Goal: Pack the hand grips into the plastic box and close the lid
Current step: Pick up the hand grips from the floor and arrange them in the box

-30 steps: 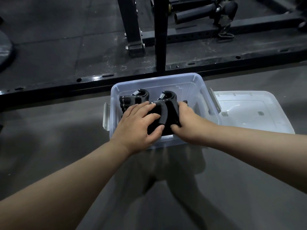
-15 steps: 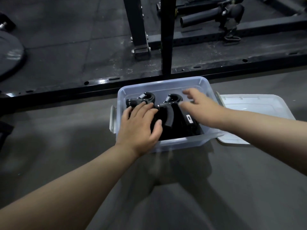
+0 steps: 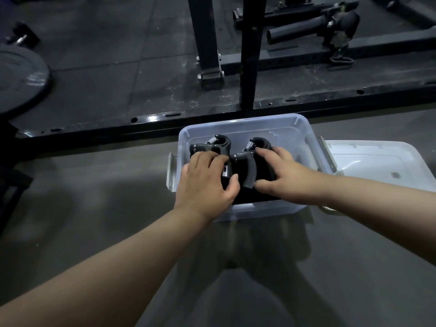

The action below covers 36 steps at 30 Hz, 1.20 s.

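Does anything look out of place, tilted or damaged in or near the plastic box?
Nothing stands out. The hand grips lie side by side inside the plastic box; the left hand and right hand hold them. The lid lies flat on the floor at the box's right, not yet fitted.

This is a gym. The floor (image 3: 106, 67) is laid in dark rubber tiles. A black steel rack (image 3: 205, 38) stands on it, its base rail (image 3: 306, 58) drilled with holes. A weight plate (image 3: 21, 76) lies at the left, and a thick bar (image 3: 295, 29) rests at the far right. Spring hand grips (image 3: 219, 143) sit in a clear box (image 3: 271, 123).
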Available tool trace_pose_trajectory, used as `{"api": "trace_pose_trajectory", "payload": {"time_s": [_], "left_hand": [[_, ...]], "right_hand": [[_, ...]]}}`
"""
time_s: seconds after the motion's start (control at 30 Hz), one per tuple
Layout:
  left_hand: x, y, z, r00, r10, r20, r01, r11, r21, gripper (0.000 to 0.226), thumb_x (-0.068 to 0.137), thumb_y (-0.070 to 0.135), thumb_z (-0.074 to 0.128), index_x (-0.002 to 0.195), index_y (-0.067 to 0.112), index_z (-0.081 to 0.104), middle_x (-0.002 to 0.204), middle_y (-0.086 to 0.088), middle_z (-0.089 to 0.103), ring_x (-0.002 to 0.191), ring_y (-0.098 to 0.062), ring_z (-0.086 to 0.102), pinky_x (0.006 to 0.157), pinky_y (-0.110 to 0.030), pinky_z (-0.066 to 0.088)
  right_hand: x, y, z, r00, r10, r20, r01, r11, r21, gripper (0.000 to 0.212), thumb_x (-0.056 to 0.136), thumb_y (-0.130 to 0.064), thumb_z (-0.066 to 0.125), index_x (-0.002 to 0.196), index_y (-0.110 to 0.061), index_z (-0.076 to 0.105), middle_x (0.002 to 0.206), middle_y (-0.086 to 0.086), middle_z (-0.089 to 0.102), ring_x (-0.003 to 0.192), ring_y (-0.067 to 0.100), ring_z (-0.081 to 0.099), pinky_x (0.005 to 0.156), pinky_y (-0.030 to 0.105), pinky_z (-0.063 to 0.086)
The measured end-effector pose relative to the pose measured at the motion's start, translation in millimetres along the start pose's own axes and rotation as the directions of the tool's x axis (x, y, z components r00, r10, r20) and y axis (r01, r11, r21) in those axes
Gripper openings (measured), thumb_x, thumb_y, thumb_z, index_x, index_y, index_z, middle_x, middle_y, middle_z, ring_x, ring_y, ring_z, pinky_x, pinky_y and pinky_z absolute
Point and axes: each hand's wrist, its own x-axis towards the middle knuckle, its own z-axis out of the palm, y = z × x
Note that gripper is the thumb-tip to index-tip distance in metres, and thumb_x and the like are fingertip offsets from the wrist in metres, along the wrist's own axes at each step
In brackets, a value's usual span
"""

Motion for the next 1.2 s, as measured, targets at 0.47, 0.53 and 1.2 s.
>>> {"api": "trace_pose_trajectory", "payload": {"time_s": [0.47, 0.53, 1.2], "left_hand": [[-1, 4, -5, 0.984, 0.147, 0.104, -0.151, 0.988, 0.026, 0.054, 0.078, 0.062, 0.05, 0.121, 0.032, 0.065, 0.133, 0.002, 0.052, 0.13, -0.023, 0.041, 0.111, -0.045, 0.027], [-1, 3, -4, 0.984, 0.143, 0.107, -0.146, 0.989, 0.021, 0.054, 0.078, 0.063, 0.052, 0.119, 0.032, 0.066, 0.133, 0.003, 0.051, 0.13, -0.022, 0.04, 0.111, -0.043, 0.026], [-2, 2, -4, 0.986, 0.09, 0.141, -0.094, 0.995, 0.018, 0.047, 0.08, 0.053, 0.052, 0.124, 0.038, 0.061, 0.142, 0.007, 0.045, 0.135, -0.017, 0.035, 0.11, -0.042, 0.023]], "right_hand": [[13, 21, -6, 0.993, -0.08, 0.088, 0.097, 0.973, -0.207, 0.116, 0.073, -0.033, 0.077, 0.152, -0.036, -0.007, 0.159, -0.005, 0.0, 0.133, 0.022, 0.041, 0.105, 0.032, 0.042], [16, 22, -4, 0.994, -0.084, 0.076, 0.1, 0.965, -0.242, 0.114, 0.074, -0.025, 0.075, 0.152, -0.035, -0.008, 0.159, -0.004, 0.0, 0.129, 0.025, 0.046, 0.101, 0.033, 0.046], [26, 25, -3, 0.991, -0.126, 0.045, 0.134, 0.933, -0.333, 0.108, 0.079, -0.04, 0.07, 0.151, -0.037, -0.009, 0.135, 0.009, 0.043, 0.112, 0.024, 0.054, 0.093, 0.04, 0.049]]}}
